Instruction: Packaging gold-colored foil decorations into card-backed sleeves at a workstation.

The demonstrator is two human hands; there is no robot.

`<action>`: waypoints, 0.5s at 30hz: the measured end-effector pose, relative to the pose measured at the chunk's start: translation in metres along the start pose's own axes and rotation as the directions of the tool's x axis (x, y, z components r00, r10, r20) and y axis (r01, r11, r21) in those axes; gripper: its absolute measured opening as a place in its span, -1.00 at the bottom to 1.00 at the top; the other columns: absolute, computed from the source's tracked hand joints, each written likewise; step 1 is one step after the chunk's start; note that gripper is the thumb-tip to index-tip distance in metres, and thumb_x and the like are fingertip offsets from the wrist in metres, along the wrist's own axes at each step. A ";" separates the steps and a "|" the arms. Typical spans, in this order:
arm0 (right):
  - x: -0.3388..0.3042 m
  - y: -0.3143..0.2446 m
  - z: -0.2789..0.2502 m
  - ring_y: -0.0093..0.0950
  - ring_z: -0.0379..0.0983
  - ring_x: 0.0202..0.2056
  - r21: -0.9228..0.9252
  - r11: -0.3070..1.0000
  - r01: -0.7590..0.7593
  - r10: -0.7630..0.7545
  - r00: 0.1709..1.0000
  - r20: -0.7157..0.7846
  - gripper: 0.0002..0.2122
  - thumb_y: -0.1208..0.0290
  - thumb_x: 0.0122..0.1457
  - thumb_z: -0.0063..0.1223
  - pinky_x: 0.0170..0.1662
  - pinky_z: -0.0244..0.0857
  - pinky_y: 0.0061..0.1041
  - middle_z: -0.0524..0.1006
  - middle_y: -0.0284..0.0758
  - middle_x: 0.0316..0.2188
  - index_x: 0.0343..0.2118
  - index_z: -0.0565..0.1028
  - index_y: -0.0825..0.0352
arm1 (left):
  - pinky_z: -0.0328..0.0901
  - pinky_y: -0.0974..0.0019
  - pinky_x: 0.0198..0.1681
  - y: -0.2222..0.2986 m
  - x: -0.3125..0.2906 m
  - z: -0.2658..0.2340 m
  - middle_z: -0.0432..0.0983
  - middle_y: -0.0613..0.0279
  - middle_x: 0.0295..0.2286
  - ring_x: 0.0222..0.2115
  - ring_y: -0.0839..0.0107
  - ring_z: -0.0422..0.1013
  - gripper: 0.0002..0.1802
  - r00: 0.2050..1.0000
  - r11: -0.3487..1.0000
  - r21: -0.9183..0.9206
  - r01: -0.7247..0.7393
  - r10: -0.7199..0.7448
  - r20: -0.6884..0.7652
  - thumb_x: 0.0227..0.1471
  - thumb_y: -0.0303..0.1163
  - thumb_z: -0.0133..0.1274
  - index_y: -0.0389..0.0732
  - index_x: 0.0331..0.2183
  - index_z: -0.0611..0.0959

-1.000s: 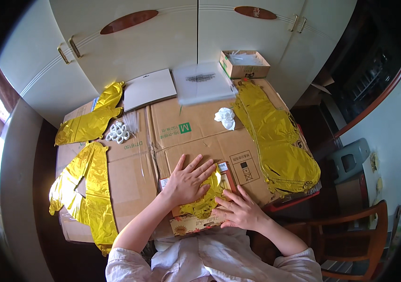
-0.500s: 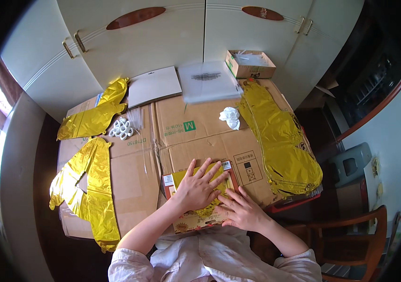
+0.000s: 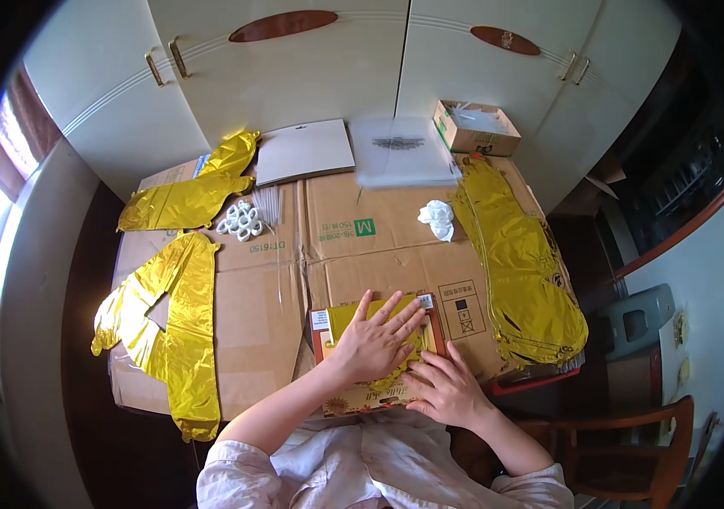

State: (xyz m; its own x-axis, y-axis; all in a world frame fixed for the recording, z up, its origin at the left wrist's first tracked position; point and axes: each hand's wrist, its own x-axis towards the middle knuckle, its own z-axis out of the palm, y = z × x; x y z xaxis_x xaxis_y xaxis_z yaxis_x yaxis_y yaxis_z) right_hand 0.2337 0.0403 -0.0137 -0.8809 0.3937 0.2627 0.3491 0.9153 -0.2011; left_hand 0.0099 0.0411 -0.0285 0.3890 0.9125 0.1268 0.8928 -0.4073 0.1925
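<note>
Close in front of me lies a printed card package [image 3: 370, 399] with a red border and a cut-out slot near its front edge. A piece of gold foil [image 3: 343, 317], folded flat, rests on it. My left hand [image 3: 376, 343] presses flat on the foil with its fingers spread, hiding much of it. Beside it, my right hand [image 3: 448, 388] reaches the package's right side, fingers apart, fingertips touching the foil near its edge. Neither hand grips anything. The foil's shape under my palms cannot be made out.
Gold foil balloons lie on the cardboard-covered table [image 3: 256, 339]: one back left [image 3: 184, 202], one front left [image 3: 191, 339], a pile right [image 3: 519, 280]. Behind are white rings [image 3: 241, 222], clear straws [image 3: 269, 204], crumpled white tissue [image 3: 437, 219], pale boards [image 3: 304, 153], plastic bags [image 3: 404, 161], a small box [image 3: 479, 136].
The whole view has shifted, so the table appears farther right. My hands stay on the foil and package with almost the same pose.
</note>
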 end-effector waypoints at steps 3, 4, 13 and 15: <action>0.017 0.004 -0.010 -0.29 0.30 0.13 0.151 0.988 0.028 -0.016 0.996 -0.083 -0.60 0.22 0.16 0.12 0.25 0.05 -0.05 0.41 -0.27 0.04 0.04 0.47 0.24 | -0.28 -0.27 0.30 -0.003 0.000 0.006 0.07 0.25 0.28 0.32 0.16 -0.08 -0.37 0.999 1.000 0.013 -0.017 0.018 -0.029 0.23 -0.03 -0.26 -0.04 0.26 0.24; 0.025 0.009 -0.009 -0.25 0.30 0.13 0.200 0.980 -0.006 0.036 0.988 -0.149 -0.59 0.25 0.18 0.08 0.25 0.05 -0.05 0.40 -0.22 0.06 0.07 0.42 0.28 | -0.29 -0.28 0.30 -0.003 0.000 0.005 0.07 0.24 0.28 0.32 0.16 -0.08 -0.37 1.000 1.000 0.010 -0.019 0.019 -0.025 0.23 -0.02 -0.26 -0.06 0.26 0.25; 0.074 0.054 0.031 -0.09 0.35 0.09 0.306 0.928 -0.213 0.264 0.955 -0.134 -0.53 0.34 0.29 -0.13 0.23 0.12 -0.09 0.42 -0.01 0.03 0.19 0.19 0.48 | -0.26 -0.20 0.33 -0.001 0.000 0.003 0.13 0.19 0.25 0.32 0.10 -0.11 -0.35 1.000 1.000 0.015 -0.013 0.014 -0.022 0.24 0.05 -0.31 -0.14 0.21 0.34; 0.075 0.054 0.033 -0.09 0.39 0.06 0.281 0.937 -0.206 0.258 0.952 -0.164 -0.54 0.33 0.29 -0.13 0.22 0.13 -0.08 0.46 -0.02 -0.01 0.18 0.21 0.47 | -0.22 -0.17 0.33 -0.003 0.000 0.001 0.19 0.16 0.22 0.32 0.10 -0.09 -0.39 0.998 0.999 -0.008 -0.039 0.038 -0.040 0.22 0.01 -0.25 -0.17 0.15 0.40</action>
State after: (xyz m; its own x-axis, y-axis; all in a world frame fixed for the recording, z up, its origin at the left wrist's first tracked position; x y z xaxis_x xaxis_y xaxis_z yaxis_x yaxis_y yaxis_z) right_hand 0.1755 0.1163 -0.0358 -0.6964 0.6250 0.3528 0.4187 0.7530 -0.5076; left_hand 0.0075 0.0427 -0.0300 0.4136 0.8940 0.1724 0.8753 -0.4425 0.1950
